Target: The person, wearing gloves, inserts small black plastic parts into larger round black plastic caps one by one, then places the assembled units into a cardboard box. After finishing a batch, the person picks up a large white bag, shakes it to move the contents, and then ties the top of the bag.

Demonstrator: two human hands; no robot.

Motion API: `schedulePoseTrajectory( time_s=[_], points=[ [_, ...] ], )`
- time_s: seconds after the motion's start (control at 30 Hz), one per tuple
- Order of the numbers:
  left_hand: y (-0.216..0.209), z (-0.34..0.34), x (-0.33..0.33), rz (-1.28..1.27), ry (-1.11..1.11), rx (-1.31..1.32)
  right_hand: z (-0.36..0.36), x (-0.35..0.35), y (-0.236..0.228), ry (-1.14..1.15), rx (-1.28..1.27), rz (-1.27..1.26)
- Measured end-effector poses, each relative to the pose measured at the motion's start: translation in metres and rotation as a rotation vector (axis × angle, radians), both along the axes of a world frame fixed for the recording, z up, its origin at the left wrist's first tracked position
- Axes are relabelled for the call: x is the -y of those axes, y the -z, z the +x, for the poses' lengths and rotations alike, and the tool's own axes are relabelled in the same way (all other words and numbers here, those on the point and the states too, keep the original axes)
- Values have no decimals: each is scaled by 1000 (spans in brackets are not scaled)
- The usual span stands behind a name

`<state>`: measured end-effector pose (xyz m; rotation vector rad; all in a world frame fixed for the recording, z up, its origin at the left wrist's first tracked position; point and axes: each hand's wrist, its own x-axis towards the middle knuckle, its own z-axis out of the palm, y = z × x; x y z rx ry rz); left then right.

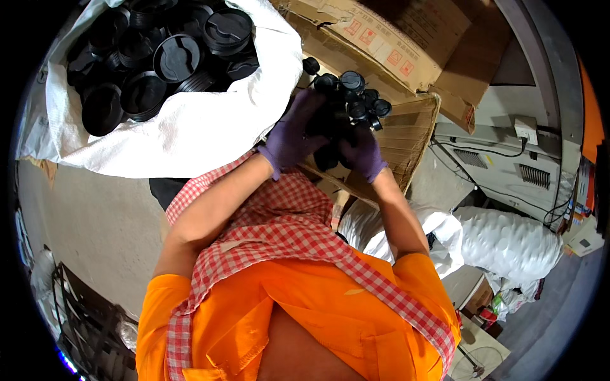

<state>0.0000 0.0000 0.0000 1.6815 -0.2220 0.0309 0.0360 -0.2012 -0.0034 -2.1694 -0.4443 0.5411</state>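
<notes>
Both my hands wear purple gloves and are over an opened cardboard box (pixel 406 136). My left hand (pixel 295 134) curves around the left side of a dark bunch of black plastic screw lids (pixel 330 120). My right hand (pixel 363 153) closes on the bunch's right side, its fingertips partly hidden among the dark parts. Just beyond my fingers, in the box, lie several smaller black round caps (pixel 352 81). To the left, a white woven sack (pixel 190 136) gapes, filled with large black screw lids (pixel 178 58), some stacked together, with ribbed sides and a raised bar on top.
Raised flaps of cardboard (pixel 381 41) stand at the far side of the box. On the right are a grey machine cabinet (pixel 502 165) with a plugged-in cable and a full white sack (pixel 508 241). A dark metal rack (pixel 76 317) stands at the lower left.
</notes>
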Motion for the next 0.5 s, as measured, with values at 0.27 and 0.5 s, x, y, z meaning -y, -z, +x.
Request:
schedulePoseTrajectory(
  time_s=[0.27, 0.5],
  points=[
    [-13, 22, -11, 171, 125, -403, 12, -6, -17, -203, 131, 107],
    [-7, -3, -15, 135, 14, -220, 13, -7, 31, -179, 581, -339]
  ],
)
